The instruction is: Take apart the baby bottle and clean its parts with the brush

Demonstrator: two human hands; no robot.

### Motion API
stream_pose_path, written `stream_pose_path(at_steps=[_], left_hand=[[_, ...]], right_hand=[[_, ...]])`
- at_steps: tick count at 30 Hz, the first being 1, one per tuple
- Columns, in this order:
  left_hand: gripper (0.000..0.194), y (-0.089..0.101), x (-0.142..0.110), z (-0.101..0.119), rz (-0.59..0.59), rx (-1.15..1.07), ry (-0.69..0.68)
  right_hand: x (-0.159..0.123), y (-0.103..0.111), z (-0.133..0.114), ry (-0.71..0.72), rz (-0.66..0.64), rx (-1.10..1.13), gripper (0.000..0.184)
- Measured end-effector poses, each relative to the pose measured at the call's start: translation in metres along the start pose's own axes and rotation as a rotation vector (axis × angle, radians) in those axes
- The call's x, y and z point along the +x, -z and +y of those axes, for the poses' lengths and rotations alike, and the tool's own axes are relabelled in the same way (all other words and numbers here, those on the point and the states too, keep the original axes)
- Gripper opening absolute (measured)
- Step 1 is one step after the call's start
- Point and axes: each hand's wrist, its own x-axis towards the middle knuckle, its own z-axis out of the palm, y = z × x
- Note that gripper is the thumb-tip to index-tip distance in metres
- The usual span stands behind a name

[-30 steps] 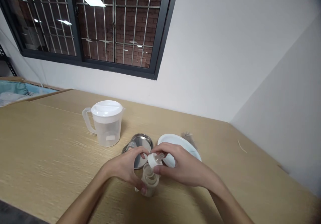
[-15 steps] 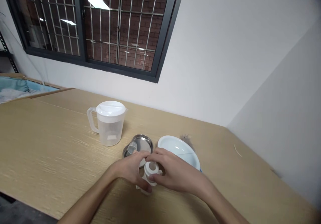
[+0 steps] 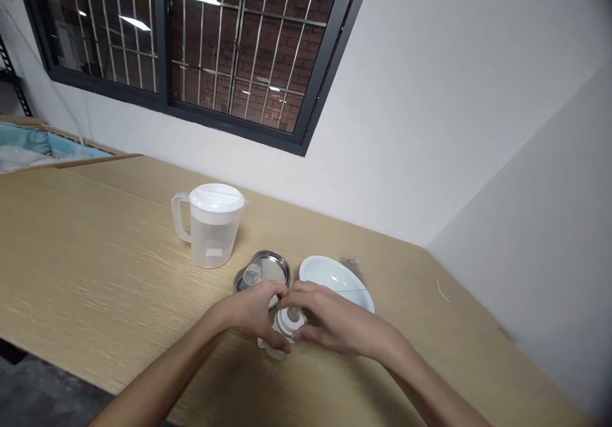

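Note:
Between my two hands is what looks like a baby bottle (image 3: 289,322), seen from above, with a white ring collar and a see-through middle. My left hand (image 3: 262,315) curls round its left side, thumb low near a pale part at the base. From the right, my right hand (image 3: 321,317) closes on the collar, with thumb and fingers on opposite sides. Much of the bottle's body is hidden by the fingers. Just behind my left hand lies a round metal tray (image 3: 283,262) with a small clear cup (image 3: 251,274) tipped in it.
A clear pitcher (image 3: 214,236) with a white lid stands at the back left. Behind my right hand rests a pale blue oval dish (image 3: 322,267), beside a greyish bundle (image 3: 354,267). A thin pale strip (image 3: 442,290) lies far right on the wooden table (image 3: 119,255).
The view has shifted slightly. My right thumb has moved a little at the collar, and the collar is tilted somewhat differently. Both hands stay around the baby bottle.

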Motion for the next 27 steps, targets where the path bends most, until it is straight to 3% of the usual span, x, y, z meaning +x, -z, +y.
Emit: stream_pose_path(at_steps=[8,12,18,25,27], left_hand=[[0.065,0.001,0.003,-0.004,-0.03,-0.047,-0.059],[0.061,0.0,0.004,-0.003,-0.032,0.006,0.008],[0.066,0.0,0.002,-0.003,-0.033,-0.02,0.035],[0.06,0.004,0.002,-0.002,-0.077,-0.011,-0.005],[0.063,0.004,0.001,-0.001,-0.068,0.007,0.023]], right_hand=[[0.013,0.01,-0.01,0.095,-0.084,-0.194,0.046],[0.021,0.007,-0.021,-0.096,-0.09,-0.394,0.021],[0.04,0.004,-0.043,-0.337,-0.102,-0.521,0.036],[0.03,0.016,-0.045,-0.39,-0.095,-0.521,0.07],[0.021,0.019,-0.041,-0.344,-0.087,-0.463,0.06]])
